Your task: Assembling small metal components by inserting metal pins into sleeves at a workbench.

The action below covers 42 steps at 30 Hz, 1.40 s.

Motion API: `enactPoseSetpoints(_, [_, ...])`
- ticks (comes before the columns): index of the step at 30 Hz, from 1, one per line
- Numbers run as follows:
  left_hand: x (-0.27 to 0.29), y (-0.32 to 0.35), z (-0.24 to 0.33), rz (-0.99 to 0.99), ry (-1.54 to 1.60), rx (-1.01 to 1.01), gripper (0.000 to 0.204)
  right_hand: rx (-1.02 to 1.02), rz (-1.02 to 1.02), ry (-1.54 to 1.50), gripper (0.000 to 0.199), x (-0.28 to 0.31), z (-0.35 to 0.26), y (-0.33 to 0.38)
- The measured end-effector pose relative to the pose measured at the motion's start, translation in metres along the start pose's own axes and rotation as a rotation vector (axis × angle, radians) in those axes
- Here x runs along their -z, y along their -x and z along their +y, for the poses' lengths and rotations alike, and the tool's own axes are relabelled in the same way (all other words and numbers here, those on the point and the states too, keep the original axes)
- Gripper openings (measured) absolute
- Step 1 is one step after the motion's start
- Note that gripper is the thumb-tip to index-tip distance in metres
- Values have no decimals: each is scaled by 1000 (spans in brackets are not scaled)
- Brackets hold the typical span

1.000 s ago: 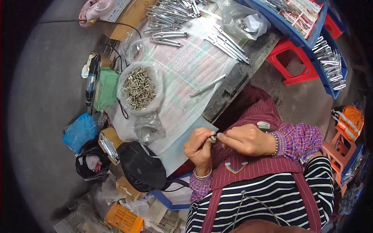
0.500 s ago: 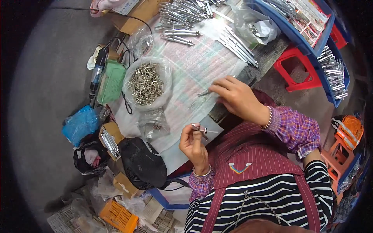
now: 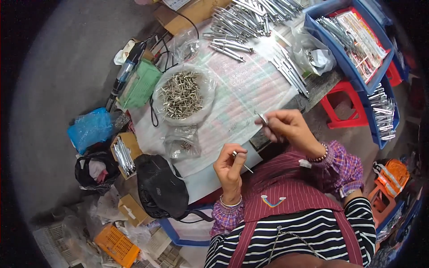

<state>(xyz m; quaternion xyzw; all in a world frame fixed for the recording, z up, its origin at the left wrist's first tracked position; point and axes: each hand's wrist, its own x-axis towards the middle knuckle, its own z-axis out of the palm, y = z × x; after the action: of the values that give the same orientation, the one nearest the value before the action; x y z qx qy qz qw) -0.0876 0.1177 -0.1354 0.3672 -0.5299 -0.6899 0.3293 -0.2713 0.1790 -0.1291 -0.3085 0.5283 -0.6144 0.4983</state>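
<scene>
The left hand (image 3: 230,164) pinches a thin metal pin (image 3: 241,161) between thumb and fingers, just above the near edge of the table (image 3: 321,85). The pin is small and shiny, and one end sticks out toward the apron. The right hand (image 3: 286,127) is up and a bit to the right, and its fingers are closed on another small metal piece (image 3: 260,117) over the white sheet (image 3: 241,89). The two hands are apart, with a gap between them, and each one holds its own little part. Near the left hand lies a small clear bag (image 3: 181,143) with a few bits inside. Past that sits a big clear bag of metal pins (image 3: 182,94), piled up like a nest. Farther back on the table lie rows of long silver tools (image 3: 250,20). On the right stand blue bins (image 3: 357,40) with more silver parts, and a red stool (image 3: 344,105) is under them. On the floor to the left are a black bag (image 3: 161,187), a blue bag (image 3: 89,129) and a green box (image 3: 140,85). The pin is tiny and only held at the tips, so I think it could slip and drop onto the lap or the floor, where it would be hard to find among all the stuff. A loose elbow could also bump the big bag and spill the pins.
</scene>
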Motion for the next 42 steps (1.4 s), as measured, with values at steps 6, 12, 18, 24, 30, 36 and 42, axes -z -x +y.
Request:
enactPoseSetpoints(6, [-23,-6,3,-75,-128,36,5,-422,-32,-733,30,3,22,39])
enactPoseSetpoints(12, [-31,-6,-4,-97,-161,17,8,-447,-39,-801,25,6,36,46])
enactPoseSetpoints(18, [-35,-4,-8,-91,-179,-47,6,-433,-31,-848,20,4,39,50])
enactPoseSetpoints(24, [-35,-2,-5,-107,-205,-19,6,-440,16,-757,18,0,35,51])
enactPoseSetpoints(30, [-30,-2,-8,-121,-130,145,6,-446,40,-732,16,-1,36,52])
enactPoseSetpoints(36, [-34,0,-7,-100,-97,129,10,-430,31,-754,17,-3,36,50])
enactPoseSetpoints(42, [-35,2,-6,-80,-158,70,9,-457,9,-796,19,-5,39,51])
